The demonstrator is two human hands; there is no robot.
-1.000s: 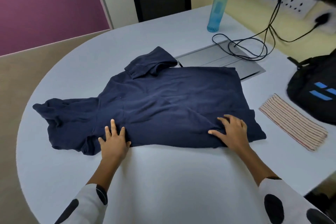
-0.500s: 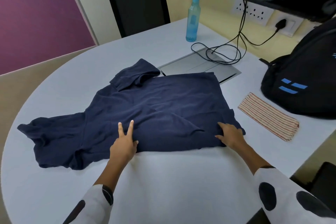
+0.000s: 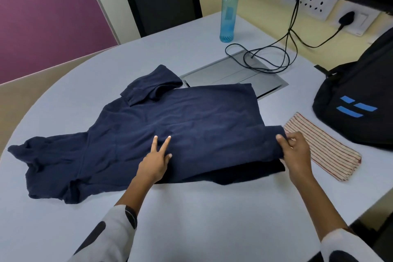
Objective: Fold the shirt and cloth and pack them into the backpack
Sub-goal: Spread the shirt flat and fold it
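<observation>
Navy shirt (image 3: 170,132) spread flat on table (image 3: 191,219). Left hand (image 3: 155,161) pins middle, two fingers straight. Right hand (image 3: 295,151) pinches lifted hem corner. Striped cloth (image 3: 323,151) folded beside backpack (image 3: 357,102). Advice: keep pin firm, carry edge over straight, align hems, smooth crease.

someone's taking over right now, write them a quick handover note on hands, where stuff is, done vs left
Left hand: two straight fingers pressing the navy shirt flat on the table.
Right hand: pinching the shirt's right edge, lifted off the table.
Striped cloth: lies folded right of the shirt, beside the black backpack.
Done: shirt spread out, cloth folded.
Left: finish folding the shirt, pack both.
</observation>
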